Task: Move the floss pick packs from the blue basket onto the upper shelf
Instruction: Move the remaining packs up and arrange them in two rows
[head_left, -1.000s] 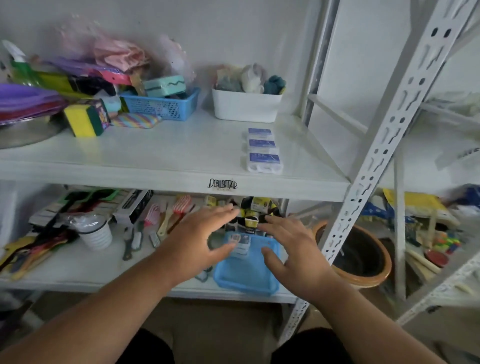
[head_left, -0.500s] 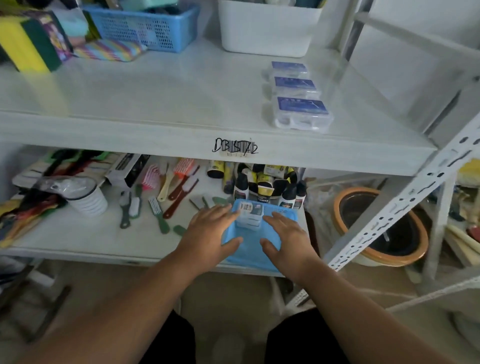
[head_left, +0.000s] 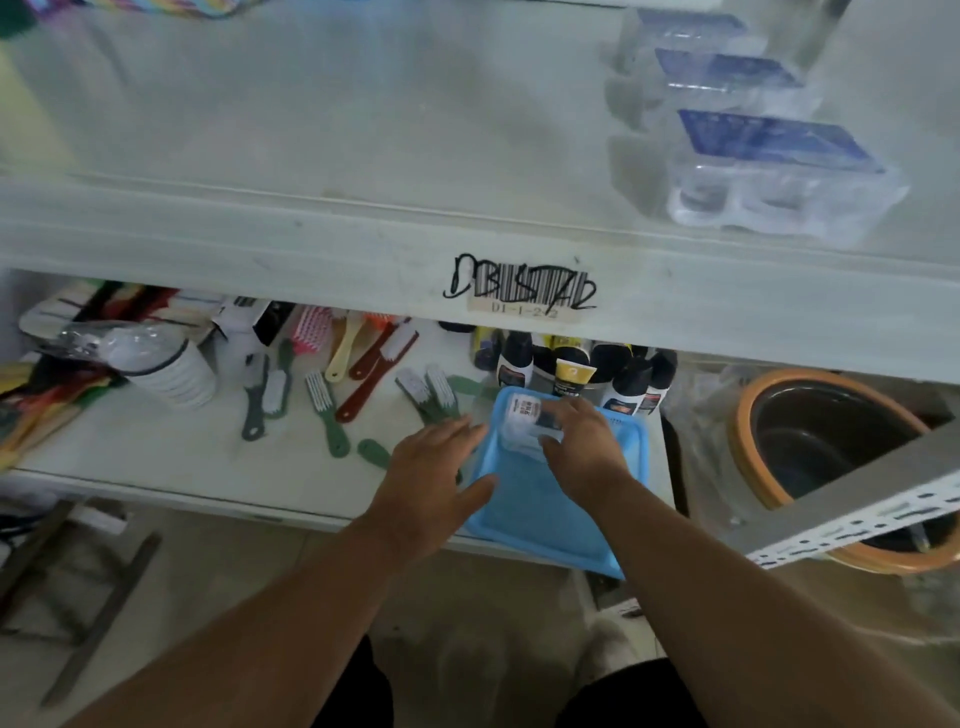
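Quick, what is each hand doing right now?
Left hand: open, fingers spread, resting on the blue basket's left rim.
Right hand: reaching onto the floss pick pack in the basket; grip cannot be told.

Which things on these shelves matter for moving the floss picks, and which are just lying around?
Part of the job:
floss pick pack in the blue basket
three packs on the upper shelf
right hand, left hand

Lying about:
brushes
bottles
clay pot
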